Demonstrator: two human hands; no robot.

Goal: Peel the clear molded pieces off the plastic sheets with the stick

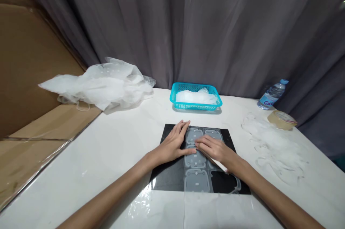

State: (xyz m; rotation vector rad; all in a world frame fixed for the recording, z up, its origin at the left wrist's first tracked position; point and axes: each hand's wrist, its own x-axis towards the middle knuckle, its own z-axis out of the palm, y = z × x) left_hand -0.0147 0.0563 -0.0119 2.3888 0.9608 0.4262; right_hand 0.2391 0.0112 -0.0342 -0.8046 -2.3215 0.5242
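A clear plastic sheet (196, 180) with several rounded, moulded shapes lies on a black board (169, 177) in front of me. At its lower right, one shape is cut out and the black shows through. My left hand (176, 141) rests flat on the sheet's left side, fingers stretched forward and thumb out to the right. In my right hand (214, 147) is a slim tool with a white handle (219, 165), pinched like a pen. Its tip meets the sheet near the middle column, hidden by the fingers, so its exact kind cannot be made out.
Behind the board stands a turquoise basket (174, 96) with translucent pieces inside. A crumpled plastic bag (107, 85) lies at the back left, beside a cardboard box (35, 60). To the right are a water bottle (272, 95), a tape roll (281, 120) and plastic scraps (277, 150).
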